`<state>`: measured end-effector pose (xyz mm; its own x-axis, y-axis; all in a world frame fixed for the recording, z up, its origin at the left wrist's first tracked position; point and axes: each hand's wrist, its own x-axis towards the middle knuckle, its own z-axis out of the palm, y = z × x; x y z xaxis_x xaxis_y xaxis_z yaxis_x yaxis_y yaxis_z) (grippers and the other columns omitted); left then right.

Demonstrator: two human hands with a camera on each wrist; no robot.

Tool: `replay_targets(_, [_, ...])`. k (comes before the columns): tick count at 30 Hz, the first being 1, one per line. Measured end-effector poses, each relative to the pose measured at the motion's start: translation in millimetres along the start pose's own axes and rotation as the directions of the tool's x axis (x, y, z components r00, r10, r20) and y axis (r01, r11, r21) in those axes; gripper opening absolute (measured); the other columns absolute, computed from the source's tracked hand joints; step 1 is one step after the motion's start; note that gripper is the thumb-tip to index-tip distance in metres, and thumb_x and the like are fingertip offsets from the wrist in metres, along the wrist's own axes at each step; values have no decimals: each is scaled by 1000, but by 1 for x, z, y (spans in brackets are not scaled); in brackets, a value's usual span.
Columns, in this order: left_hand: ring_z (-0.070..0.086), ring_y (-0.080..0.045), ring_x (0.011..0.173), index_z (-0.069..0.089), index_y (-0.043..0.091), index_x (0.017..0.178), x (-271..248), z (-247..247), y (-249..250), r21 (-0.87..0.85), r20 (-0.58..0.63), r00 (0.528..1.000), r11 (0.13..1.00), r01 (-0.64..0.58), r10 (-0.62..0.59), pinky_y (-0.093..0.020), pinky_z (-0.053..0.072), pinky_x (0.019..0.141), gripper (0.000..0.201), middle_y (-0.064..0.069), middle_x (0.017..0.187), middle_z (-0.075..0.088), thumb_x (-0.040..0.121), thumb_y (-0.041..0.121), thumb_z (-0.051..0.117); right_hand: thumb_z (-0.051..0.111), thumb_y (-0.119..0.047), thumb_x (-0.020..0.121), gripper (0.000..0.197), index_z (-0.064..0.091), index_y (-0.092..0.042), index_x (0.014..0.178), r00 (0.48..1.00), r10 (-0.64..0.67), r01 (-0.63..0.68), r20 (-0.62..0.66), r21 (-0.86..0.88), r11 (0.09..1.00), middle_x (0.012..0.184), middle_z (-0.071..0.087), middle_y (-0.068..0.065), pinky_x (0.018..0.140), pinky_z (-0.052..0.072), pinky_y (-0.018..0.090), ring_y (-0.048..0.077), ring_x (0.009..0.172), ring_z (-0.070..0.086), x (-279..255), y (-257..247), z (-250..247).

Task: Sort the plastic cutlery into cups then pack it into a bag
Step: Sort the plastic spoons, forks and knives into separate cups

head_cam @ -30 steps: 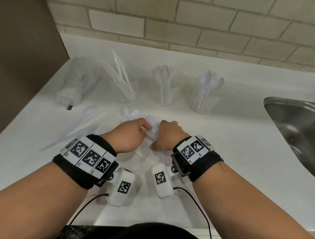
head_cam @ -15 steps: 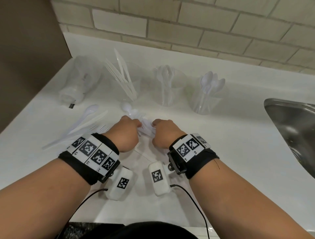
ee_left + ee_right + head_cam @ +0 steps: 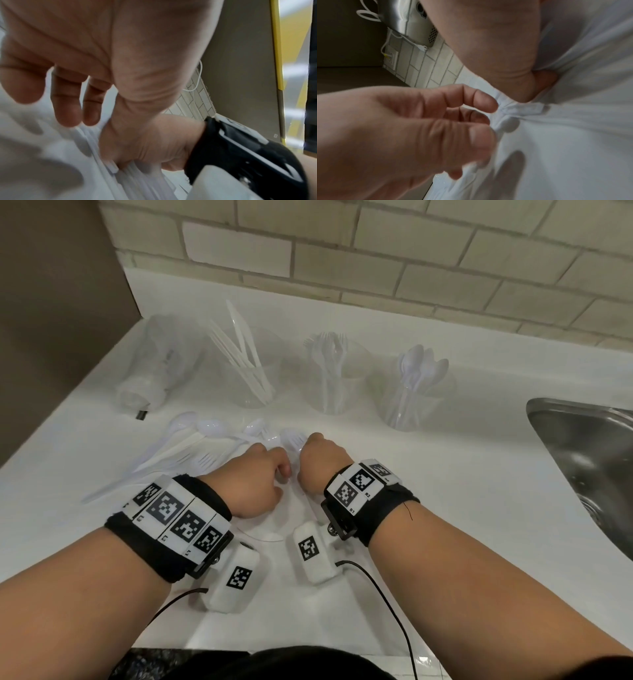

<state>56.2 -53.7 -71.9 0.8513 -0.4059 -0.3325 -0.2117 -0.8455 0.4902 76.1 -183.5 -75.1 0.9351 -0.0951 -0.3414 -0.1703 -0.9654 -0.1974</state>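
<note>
Three clear cups stand in a row at the back: knives, forks, spoons. My right hand grips a bundle of white cutlery with fork heads sticking out ahead; the left wrist view shows the handles in its fist. My left hand sits beside it with loosely curled fingers. Its fingertips touch the handle ends, with no clear pinch. Loose spoons, forks and knives lie on the white counter to the left.
A clear plastic sleeve of cups lies at the back left, beside a brown side panel. A steel sink opens at the right. A brick wall runs behind the cups.
My left hand has slipped back off the bundle toward me. My right hand keeps its grip and has edged forward. Several spoons now show on the counter ahead of the left hand.
</note>
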Motion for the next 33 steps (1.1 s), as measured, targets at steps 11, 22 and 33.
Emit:
replay_targets(11, [57,-17,107,59,26,113,3,-1,-6,15,10,999,999,31,-31,-29,46,93,30,1,120,51,85,35,63,56,-9,91,33,48,-3,122,998,-55,56,18,-108,993,127,56,13,90,46,31,27,114,58,6,4,-8])
replay_targets(22, [54,-22,111,48,17,133,6,-5,-10,-71,-102,989,992,103,-110,-25,43,89,40,-9,133,47,94,12,41,46,-10,94,30,50,-4,124,986,-159,162,58,-41,986,125,57,12,89,44,31,28,114,56,2,19,-27])
replay_targets(33, [59,-33,107,58,8,118,-10,-24,13,-990,88,989,-124,73,-120,-52,43,97,50,-13,111,59,95,50,42,57,-13,63,8,61,-10,69,910,-181,414,-372,806,424,75,60,9,61,44,28,18,68,55,-26,30,-113])
